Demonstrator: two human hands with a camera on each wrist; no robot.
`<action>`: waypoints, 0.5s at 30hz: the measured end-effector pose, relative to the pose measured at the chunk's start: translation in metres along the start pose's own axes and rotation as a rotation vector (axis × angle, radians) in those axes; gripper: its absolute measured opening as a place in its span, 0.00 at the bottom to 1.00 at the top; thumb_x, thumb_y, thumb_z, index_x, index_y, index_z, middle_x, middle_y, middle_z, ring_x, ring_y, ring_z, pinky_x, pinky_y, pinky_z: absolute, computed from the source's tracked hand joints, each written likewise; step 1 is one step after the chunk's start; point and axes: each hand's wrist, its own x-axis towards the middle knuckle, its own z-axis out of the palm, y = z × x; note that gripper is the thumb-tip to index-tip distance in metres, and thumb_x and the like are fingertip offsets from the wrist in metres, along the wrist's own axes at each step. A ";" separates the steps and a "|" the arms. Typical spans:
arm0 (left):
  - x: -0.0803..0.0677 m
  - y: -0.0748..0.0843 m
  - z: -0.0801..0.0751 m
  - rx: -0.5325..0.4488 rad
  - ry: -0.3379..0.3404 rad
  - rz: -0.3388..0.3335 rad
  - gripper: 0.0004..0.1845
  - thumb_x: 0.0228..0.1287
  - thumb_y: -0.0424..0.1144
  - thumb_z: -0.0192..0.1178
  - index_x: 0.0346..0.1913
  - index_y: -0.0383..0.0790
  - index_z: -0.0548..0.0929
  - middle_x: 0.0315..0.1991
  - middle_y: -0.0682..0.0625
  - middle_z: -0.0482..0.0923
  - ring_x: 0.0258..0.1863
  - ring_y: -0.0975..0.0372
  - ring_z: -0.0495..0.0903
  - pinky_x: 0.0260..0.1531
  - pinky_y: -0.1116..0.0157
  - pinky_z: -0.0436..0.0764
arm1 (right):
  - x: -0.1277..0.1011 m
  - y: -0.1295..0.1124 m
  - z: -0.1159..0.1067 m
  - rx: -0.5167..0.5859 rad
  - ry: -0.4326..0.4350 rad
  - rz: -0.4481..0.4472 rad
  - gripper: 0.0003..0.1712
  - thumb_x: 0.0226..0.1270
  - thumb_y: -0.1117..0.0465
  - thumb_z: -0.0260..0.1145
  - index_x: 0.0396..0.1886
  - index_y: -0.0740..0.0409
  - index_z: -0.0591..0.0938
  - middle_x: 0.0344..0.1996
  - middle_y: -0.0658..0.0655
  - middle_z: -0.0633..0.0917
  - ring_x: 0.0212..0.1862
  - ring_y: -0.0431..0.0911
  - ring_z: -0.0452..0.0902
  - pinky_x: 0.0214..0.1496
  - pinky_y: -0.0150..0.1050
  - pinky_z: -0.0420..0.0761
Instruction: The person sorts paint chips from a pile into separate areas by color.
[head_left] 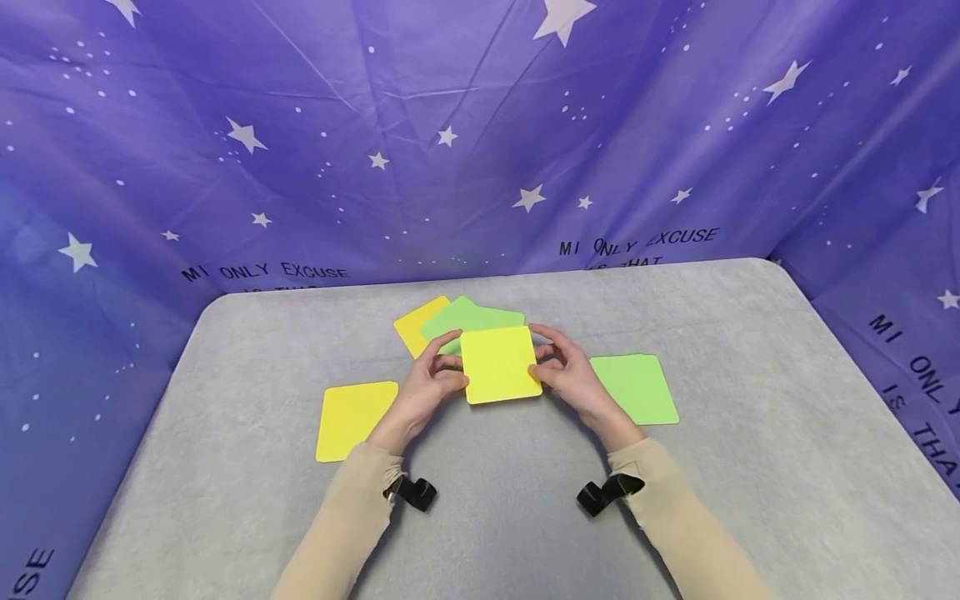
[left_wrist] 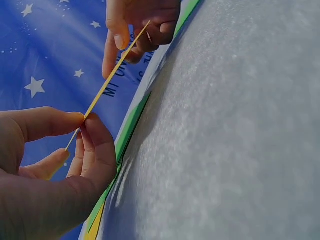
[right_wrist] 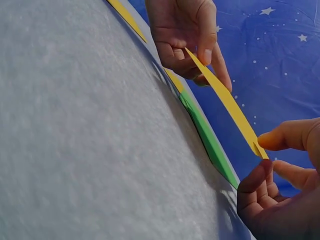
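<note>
Between both hands a yellow square card (head_left: 501, 365) is held up off the table, its face toward the head camera. My left hand (head_left: 426, 385) pinches its left edge, and my right hand (head_left: 573, 379) pinches the right edge. Both wrist views show the card (left_wrist: 111, 82) nearly edge-on, with thumb and fingers on either side of it. Behind the hands, green cards (head_left: 468, 317) lie fanned over a yellow-orange card (head_left: 420, 323), partly hidden by the held card. Whether the held piece is one card or several together, I cannot tell.
A yellow card stack (head_left: 352, 421) lies on the grey table (head_left: 495, 517) at the left, partly behind the left wrist. At the right is a green card stack (head_left: 637, 389). A purple star-printed curtain (head_left: 450, 167) hangs behind the table. Each wrist wears a black strap.
</note>
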 end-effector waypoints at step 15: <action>-0.017 0.006 -0.036 -0.011 0.050 -0.049 0.38 0.59 0.19 0.56 0.72 0.46 0.63 0.43 0.45 0.75 0.37 0.62 0.80 0.42 0.65 0.79 | 0.004 0.001 0.035 0.109 -0.085 -0.062 0.40 0.59 0.78 0.60 0.72 0.61 0.62 0.42 0.58 0.68 0.30 0.38 0.68 0.34 0.29 0.72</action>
